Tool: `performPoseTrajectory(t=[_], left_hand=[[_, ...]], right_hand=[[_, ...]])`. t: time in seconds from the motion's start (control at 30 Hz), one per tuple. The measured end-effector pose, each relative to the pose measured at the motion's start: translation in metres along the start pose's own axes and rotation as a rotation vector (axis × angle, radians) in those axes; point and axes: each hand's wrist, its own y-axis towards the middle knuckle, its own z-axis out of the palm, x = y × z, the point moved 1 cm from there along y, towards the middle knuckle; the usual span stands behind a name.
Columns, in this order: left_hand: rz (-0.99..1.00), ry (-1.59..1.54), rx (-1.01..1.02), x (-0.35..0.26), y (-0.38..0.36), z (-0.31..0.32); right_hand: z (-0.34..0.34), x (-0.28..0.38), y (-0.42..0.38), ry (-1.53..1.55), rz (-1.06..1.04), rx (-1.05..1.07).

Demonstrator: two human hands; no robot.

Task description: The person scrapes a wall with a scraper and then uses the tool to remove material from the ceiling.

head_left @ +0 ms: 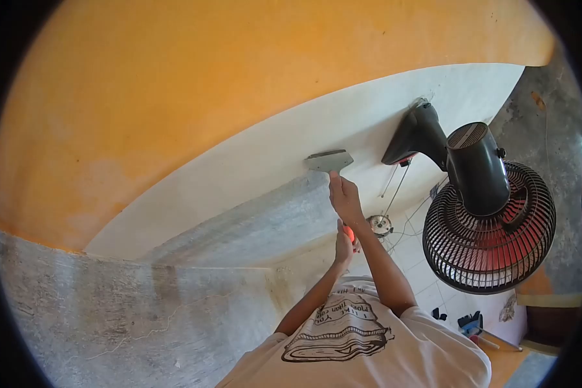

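A wide scraper (330, 161) with a grey blade is up against the white part of the wall (258, 155), just above a bare grey patch. My right hand (346, 200) is wrapped round its handle close under the blade. Lower down, my left hand (344, 249) closes round the handle's orange-red end (348, 233). Both arms reach up from my printed white shirt (343, 323), the right one passing in front of the handle.
A black wall fan (488, 213) with a round cage juts out right of my hands. Cords hang below its bracket (420, 129) near a round reel-like object (380, 225) on the tiled floor. Orange paint (174, 97) covers the upper wall. A blue brush-like tool (471, 323) lies lower right.
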Motion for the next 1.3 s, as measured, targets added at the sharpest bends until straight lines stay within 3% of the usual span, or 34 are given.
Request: performPoseTrajectory(t=[0.13,0.27,0.33,0.43,0.63,0.9,0.97,1.1,1.17,1.3], left_hand=[[-0.033,-0.030,0.081,0.014,0.004,-0.014],[-0.077,-0.024,0.018,0.027,-0.003,-0.022],[0.051,0.012,0.001,0.012,-0.004,-0.011],[0.004,-0.043,0.075,0.001,0.000,-0.004],[0.027,-0.019,0.006,0.028,-0.004,-0.017],[-0.034,-0.004,-0.008,0.005,-0.008,0.003],[-0.011,0.052,-0.028,0.026,-0.007,-0.008],[-0.046,-0.015,-0.008,0.008,-0.017,0.004],[-0.048,-0.010,-0.095,0.006,-0.018,0.013],[-0.041,0.018,0.080,0.028,-0.001,-0.015]], right_hand=[[0.000,-0.018,-0.006,0.025,0.003,-0.020],[0.002,-0.038,-0.008,-0.020,0.038,-0.020],[0.003,-0.022,-0.003,-0.002,-0.013,-0.021],[0.001,-0.003,0.000,-0.002,-0.019,0.003],[0.002,-0.025,-0.012,-0.037,0.003,-0.021],[-0.001,-0.002,-0.009,-0.116,-0.105,-0.051],[-0.001,-0.027,-0.011,-0.122,-0.039,-0.026],[0.000,-0.015,-0.010,-0.121,-0.070,-0.044],[-0.004,0.001,-0.010,-0.168,-0.050,0.002],[0.000,-0.013,-0.011,-0.116,-0.073,-0.034]])
